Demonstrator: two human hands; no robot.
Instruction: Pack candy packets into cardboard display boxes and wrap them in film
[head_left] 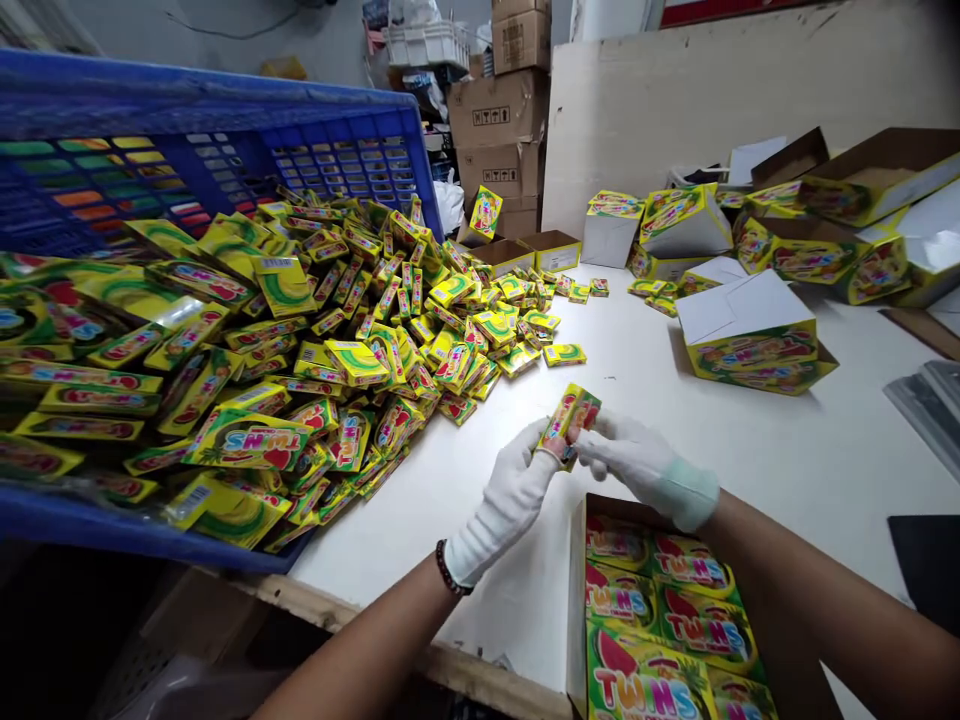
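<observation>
Both my hands wear white gloves and meet over the white table. My left hand is closed on a small yellow-green candy box, thumb on its near end. My right hand grips the same box from the right, its fingertips bare at the box's face. Whether one box or a few stacked together are held, I cannot tell. Just below my right hand stands an open carton, holding rows of "TWINS" boxes. To the left, a big heap of the same small boxes spills onto the table.
A tipped blue plastic crate surrounds the heap at left. Display cartons lie along the back right, some open. Grey flat pieces and a black sheet are at the right edge. Brown cardboard boxes are stacked behind.
</observation>
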